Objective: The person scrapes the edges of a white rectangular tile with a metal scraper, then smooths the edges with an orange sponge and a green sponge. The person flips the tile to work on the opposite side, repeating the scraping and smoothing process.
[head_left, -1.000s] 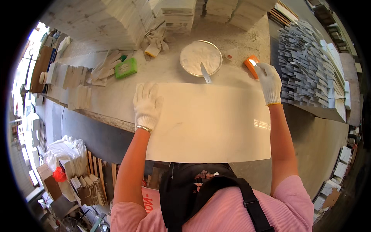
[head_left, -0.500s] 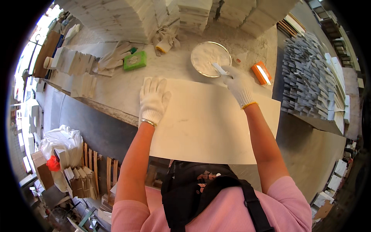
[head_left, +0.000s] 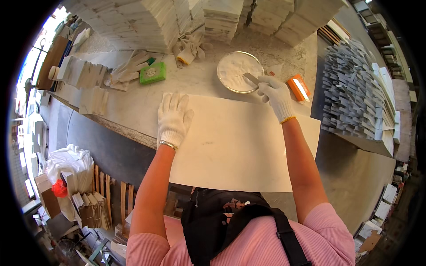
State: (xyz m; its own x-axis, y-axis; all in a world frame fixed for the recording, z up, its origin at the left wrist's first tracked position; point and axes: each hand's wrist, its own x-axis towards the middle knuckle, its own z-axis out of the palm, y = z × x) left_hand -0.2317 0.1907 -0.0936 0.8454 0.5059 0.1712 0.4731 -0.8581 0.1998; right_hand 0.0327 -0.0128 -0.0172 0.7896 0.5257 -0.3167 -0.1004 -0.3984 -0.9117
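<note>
White light glares in from my left. Smooth grey floor (head_left: pixel 111 144) stretches beside the pale, stone-topped workbench (head_left: pixel 133 108).

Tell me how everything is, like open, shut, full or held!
Left hand: gloved, open, resting on the white panel
White panel: lying flat, faintly marked
Right hand: gloved, closed around the scraper
Scraper: held, blade reaching over the bowl's rim
Bowl: uncovered, holding white stuff
Green box: looks shut
Spare gloves: crumpled, unworn
</note>
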